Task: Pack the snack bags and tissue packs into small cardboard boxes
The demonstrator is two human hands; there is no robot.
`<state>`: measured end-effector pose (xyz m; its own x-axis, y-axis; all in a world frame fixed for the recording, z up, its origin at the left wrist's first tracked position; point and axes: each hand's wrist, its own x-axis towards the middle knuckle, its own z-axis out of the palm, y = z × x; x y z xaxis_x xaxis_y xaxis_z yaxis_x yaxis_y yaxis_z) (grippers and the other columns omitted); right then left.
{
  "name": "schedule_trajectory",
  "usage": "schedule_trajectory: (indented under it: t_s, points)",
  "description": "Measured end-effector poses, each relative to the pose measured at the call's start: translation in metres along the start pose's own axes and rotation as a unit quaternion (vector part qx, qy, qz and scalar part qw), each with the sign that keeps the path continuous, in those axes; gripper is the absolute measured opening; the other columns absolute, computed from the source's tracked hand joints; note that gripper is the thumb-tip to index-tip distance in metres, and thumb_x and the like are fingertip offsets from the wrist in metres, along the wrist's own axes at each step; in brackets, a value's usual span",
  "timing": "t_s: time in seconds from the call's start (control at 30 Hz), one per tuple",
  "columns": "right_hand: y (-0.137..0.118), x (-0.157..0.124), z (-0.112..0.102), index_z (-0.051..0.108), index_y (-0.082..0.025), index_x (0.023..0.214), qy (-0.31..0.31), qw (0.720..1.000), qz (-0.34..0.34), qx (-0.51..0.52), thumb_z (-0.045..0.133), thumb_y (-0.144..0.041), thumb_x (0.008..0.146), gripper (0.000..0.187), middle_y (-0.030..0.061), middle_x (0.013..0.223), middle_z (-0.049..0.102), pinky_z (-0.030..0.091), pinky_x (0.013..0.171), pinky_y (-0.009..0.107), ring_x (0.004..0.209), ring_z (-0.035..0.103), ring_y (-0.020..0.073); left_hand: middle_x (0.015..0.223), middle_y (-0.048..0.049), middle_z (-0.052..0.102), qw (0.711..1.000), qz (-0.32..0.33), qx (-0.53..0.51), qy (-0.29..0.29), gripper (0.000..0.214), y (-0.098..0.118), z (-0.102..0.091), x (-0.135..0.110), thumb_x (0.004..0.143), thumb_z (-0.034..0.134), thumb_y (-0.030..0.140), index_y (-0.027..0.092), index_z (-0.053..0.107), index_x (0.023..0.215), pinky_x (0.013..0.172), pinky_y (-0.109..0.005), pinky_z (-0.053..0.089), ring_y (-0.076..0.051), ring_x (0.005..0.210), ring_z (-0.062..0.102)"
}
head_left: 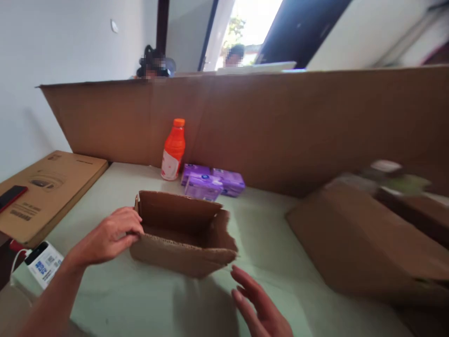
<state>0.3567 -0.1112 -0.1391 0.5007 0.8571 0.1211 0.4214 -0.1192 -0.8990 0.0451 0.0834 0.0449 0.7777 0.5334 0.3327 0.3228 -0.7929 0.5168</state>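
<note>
An open-topped cardboard box [175,256] with torn, uneven rims sits on the pale green tabletop, and no objects show in the visible part of its inside. My left hand [117,231] grips its left end, fingers curled over the rim. Below the box's right front corner, my right hand [257,304] is held apart from it, fingers spread and nothing in them. Behind the box lie several purple tissue packs [205,186], grouped together. An orange bottle [173,152] with a pale label stands upright just left of the packs.
A tall cardboard panel [266,126] runs across the back. At right is a large, blurred cardboard box [343,229] with things on top. A flat carton [45,187] at left carries a dark phone [12,196]; a white device [44,264] with a cable lies nearer. Two people are beyond the panel.
</note>
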Motion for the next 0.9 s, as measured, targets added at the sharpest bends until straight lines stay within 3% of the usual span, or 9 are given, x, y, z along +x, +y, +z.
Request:
schedule_trajectory:
  t_s: [0.1, 0.2, 0.4, 0.47, 0.53, 0.6, 0.67, 0.8, 0.9]
  points:
    - [-0.015, -0.003, -0.009, 0.069, -0.021, 0.125, -0.003, 0.995, 0.056, 0.087, 0.052, -0.06, 0.094, 0.052, 0.0124, 0.126, 0.072, 0.062, 0.088, 0.039, 0.102, 0.074, 0.0287, 0.087, -0.0027, 0.071, 0.998, 0.046, -0.02, -0.025, 0.022, 0.023, 0.022, -0.002, 0.089, 0.053, 0.012, 0.026, 0.068, 0.091, 0.108, -0.047, 0.047, -0.023, 0.105, 0.065]
    - [-0.023, -0.003, -0.012, 0.07, -0.02, 0.121, -0.022, 0.99, 0.077, 0.12, 0.047, -0.064, 0.095, 0.056, 0.0123, 0.115, 0.075, 0.062, 0.087, 0.039, 0.091, 0.075, 0.0264, 0.086, -0.0018, 0.071, 0.998, 0.049, -0.013, -0.026, 0.024, 0.029, 0.026, -0.003, 0.087, 0.054, 0.01, 0.028, 0.069, 0.093, 0.108, -0.048, 0.048, -0.024, 0.106, 0.065]
    - [-0.05, 0.025, -0.029, 0.074, -0.021, 0.103, -0.105, 0.991, -0.011, 0.082, 0.039, -0.063, 0.098, 0.055, 0.0093, 0.1, 0.077, 0.061, 0.082, 0.039, 0.089, 0.072, 0.0261, 0.093, 0.0003, 0.071, 0.997, 0.064, -0.024, 0.017, 0.034, 0.018, 0.026, -0.005, 0.084, 0.057, 0.008, 0.036, 0.067, 0.1, 0.103, -0.045, 0.054, -0.024, 0.111, 0.066]
    - [-0.053, 0.054, -0.04, 0.073, -0.02, 0.106, -0.097, 0.994, -0.045, 0.01, 0.04, -0.057, 0.099, 0.05, 0.0099, 0.102, 0.077, 0.06, 0.083, 0.04, 0.092, 0.072, 0.0261, 0.123, -0.0017, 0.067, 0.998, 0.033, -0.012, 0.049, 0.037, 0.012, 0.034, -0.011, 0.085, 0.06, 0.012, 0.039, 0.066, 0.11, 0.103, -0.047, 0.055, -0.027, 0.125, 0.06]
    - [-0.053, 0.097, -0.045, 0.07, -0.019, 0.113, -0.059, 0.989, -0.091, -0.096, 0.043, -0.049, 0.098, 0.042, 0.0123, 0.112, 0.075, 0.06, 0.083, 0.041, 0.098, 0.072, 0.027, 0.155, -0.0011, 0.044, 0.992, -0.018, -0.016, 0.126, 0.052, 0.007, 0.049, -0.019, 0.084, 0.067, 0.021, 0.044, 0.058, 0.13, 0.111, -0.056, 0.048, -0.033, 0.14, 0.047]
    - [-0.054, 0.151, -0.04, 0.064, -0.019, 0.124, -0.032, 0.972, -0.137, -0.187, 0.051, -0.039, 0.093, 0.039, 0.0159, 0.13, 0.068, 0.057, 0.09, 0.048, 0.114, 0.067, 0.0304, 0.167, -0.0001, 0.024, 0.973, -0.065, -0.056, 0.214, 0.078, 0.0, 0.067, -0.03, 0.08, 0.076, 0.035, 0.048, 0.04, 0.148, 0.119, -0.065, 0.036, -0.039, 0.149, 0.035]
    - [-0.058, 0.206, -0.028, 0.057, -0.017, 0.136, -0.029, 0.959, -0.159, -0.231, 0.065, -0.031, 0.084, 0.054, 0.0192, 0.148, 0.054, 0.047, 0.104, 0.058, 0.135, 0.052, 0.0362, 0.169, -0.0026, 0.019, 0.954, -0.107, -0.118, 0.253, 0.097, -0.009, 0.086, -0.041, 0.075, 0.079, 0.055, 0.048, 0.025, 0.156, 0.121, -0.069, 0.028, -0.043, 0.151, 0.029]
    - [-0.075, 0.288, 0.009, 0.053, -0.014, 0.142, -0.063, 0.936, -0.186, -0.291, 0.082, -0.02, 0.066, 0.082, 0.0225, 0.153, 0.046, 0.032, 0.113, 0.064, 0.144, 0.038, 0.0429, 0.172, -0.0056, 0.011, 0.942, -0.178, -0.201, 0.2, 0.118, -0.036, 0.108, -0.054, 0.063, 0.076, 0.077, 0.047, 0.015, 0.159, 0.116, -0.073, 0.033, -0.049, 0.151, 0.025]
    - [-0.081, 0.308, 0.028, 0.056, -0.011, 0.137, -0.088, 0.927, -0.192, -0.308, 0.078, -0.018, 0.07, 0.071, 0.0217, 0.138, 0.06, 0.035, 0.111, 0.058, 0.136, 0.049, 0.041, 0.173, -0.0031, 0.009, 0.94, -0.193, -0.249, 0.134, 0.128, -0.055, 0.109, -0.051, 0.054, 0.08, 0.079, 0.052, 0.009, 0.158, 0.114, -0.072, 0.036, -0.049, 0.153, 0.019]
